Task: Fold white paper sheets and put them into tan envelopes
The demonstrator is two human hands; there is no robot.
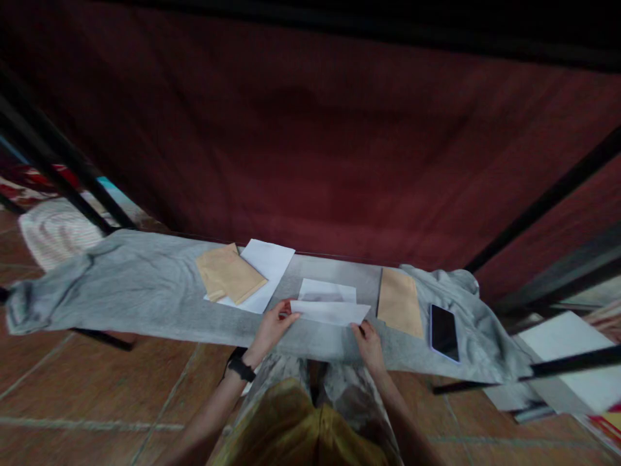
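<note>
A strip of folded white paper is held level between my two hands above the grey cloth. My left hand pinches its left end between thumb and fingers. At the right end, my right hand grips the lower corner. Just behind it, another piece of white paper shows, partly covered; whether the two are joined I cannot tell. To the left, brown envelopes overlap white sheets. One more brown envelope lies flat to the right of my right hand.
A phone lies on the right part of the grey cloth, which covers a narrow bench. Behind hangs a dark red curtain. Black metal bars slant at both sides. White boards sit low at right.
</note>
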